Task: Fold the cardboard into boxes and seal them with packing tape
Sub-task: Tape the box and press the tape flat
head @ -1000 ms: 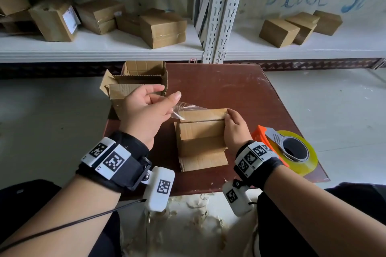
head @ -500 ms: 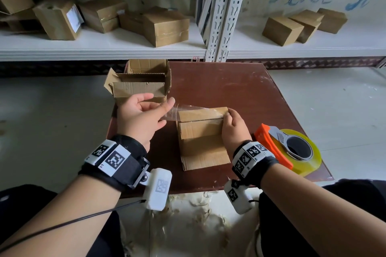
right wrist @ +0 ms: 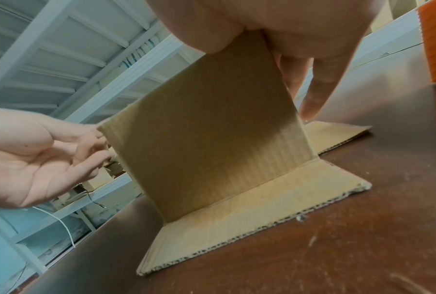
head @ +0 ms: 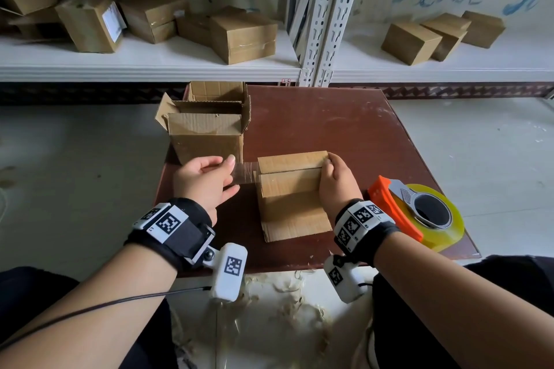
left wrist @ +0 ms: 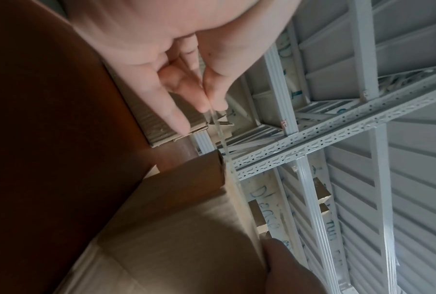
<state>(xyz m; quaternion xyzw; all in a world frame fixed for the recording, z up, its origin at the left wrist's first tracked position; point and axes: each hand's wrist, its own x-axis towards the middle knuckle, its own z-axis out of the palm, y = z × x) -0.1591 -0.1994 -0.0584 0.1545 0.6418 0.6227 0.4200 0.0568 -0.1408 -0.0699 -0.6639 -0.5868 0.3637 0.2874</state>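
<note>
Head view downward, wrist views close, sharing box [head: 292, 186]

The box [head: 292, 186] stands on the tabletop [head: 344, 135] between the hands; an open box [head: 207, 135] lies beyond the left hand [head: 204, 183], the dispenser [head: 419, 213] right of the right hand [head: 337, 183].

Materials: corrugated card, clear film, varnished board

Box [head: 292, 189]: matt brown corrugated cardboard, fluted edges raw. Tape strip [head: 245, 174]: clear, glossy film. Table [head: 329, 129]: smooth reddish-brown, probably varnished wood, scuffed. Dispenser [head: 395, 207]: orange plastic, grey metal. Shelving [head: 326, 18]: white painted metal.
</note>
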